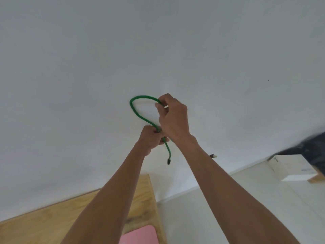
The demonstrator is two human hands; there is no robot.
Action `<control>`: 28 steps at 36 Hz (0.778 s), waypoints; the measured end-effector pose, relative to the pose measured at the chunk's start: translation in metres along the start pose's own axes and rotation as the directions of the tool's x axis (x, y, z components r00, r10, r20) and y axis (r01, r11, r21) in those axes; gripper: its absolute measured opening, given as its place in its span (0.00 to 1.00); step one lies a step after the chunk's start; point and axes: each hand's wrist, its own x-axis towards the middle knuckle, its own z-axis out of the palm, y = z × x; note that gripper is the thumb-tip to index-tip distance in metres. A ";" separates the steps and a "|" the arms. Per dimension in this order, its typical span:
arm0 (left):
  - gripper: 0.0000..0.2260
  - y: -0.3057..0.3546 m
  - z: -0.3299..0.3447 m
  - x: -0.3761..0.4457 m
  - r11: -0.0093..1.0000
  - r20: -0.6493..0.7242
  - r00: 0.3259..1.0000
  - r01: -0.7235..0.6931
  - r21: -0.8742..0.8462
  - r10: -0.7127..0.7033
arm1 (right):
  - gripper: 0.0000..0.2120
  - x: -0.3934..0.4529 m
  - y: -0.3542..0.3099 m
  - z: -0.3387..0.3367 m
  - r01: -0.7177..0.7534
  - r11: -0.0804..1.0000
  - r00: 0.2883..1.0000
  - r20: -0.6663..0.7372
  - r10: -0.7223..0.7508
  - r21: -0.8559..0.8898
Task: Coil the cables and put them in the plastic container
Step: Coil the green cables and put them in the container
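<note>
Head view: both hands grip green cable (134, 110).

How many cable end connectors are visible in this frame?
1: the black connector dangling below the left hand. The green cable's other end is hidden in the right hand.

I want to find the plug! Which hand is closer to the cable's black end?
Left. The left hand grips the thin green cable just above its dangling black plug; the right hand holds higher up.
</note>
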 end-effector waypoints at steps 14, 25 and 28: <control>0.20 -0.043 -0.142 -0.044 0.976 -0.306 0.941 -0.188 -0.109 0.146 | 0.07 0.014 -0.109 0.038 0.206 0.971 0.970 -0.158 -0.186 0.124; 0.19 -0.085 -0.287 -0.127 0.952 -0.402 0.915 -0.084 -0.296 -0.044 | 0.09 -0.047 -0.159 0.139 -0.023 0.999 0.970 0.243 0.010 0.049; 0.16 -0.096 -0.324 -0.156 0.925 -0.402 0.911 -0.072 -0.372 -0.091 | 0.11 -0.076 -0.173 0.170 -0.009 0.995 0.926 0.375 0.047 -0.103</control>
